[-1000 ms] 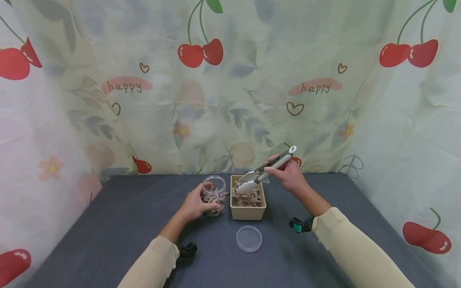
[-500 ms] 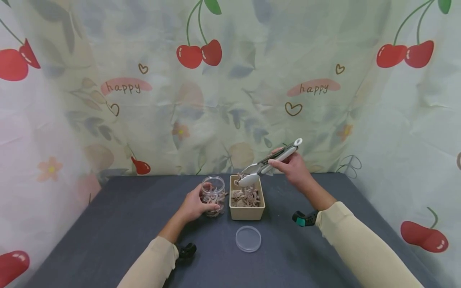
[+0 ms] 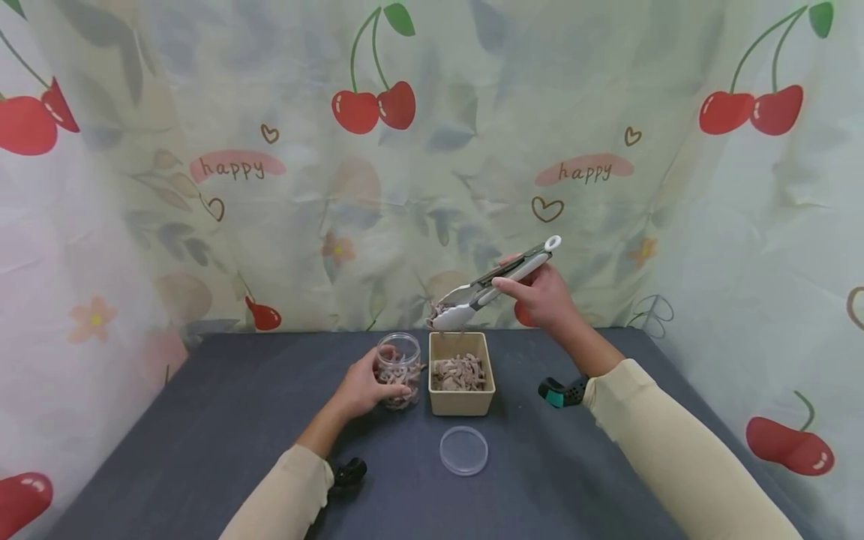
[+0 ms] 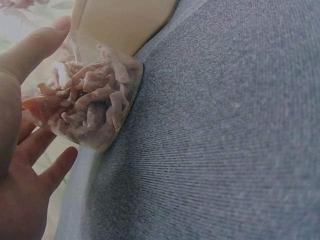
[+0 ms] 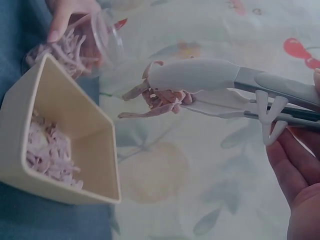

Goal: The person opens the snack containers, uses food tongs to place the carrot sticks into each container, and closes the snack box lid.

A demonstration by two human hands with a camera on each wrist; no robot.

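Note:
My left hand (image 3: 361, 385) holds a clear round jar (image 3: 402, 352) upright on the table, thumb on the near side. Pinkish-brown strips (image 4: 95, 95) fill the lower part of the open jar. My right hand (image 3: 548, 297) grips white and grey kitchen tongs (image 3: 469, 301), which slant down to the left above the back of a beige box (image 3: 462, 405). Between the tong tips is a clump of the same strips (image 5: 162, 97), some ends poking out. More strips (image 3: 459, 373) lie in the box, just right of the jar.
A clear round lid (image 3: 463, 451) lies flat in front of the box. The dark grey cloth-covered table (image 3: 270, 420) reaches back to a patterned curtain (image 3: 418, 187), with more curtain at both sides. Dark wrist-worn devices sit at both wrists.
The tongs have risen out of the box with a clump of strips and shifted left towards the jar. My left hand and the jar have stayed in place.

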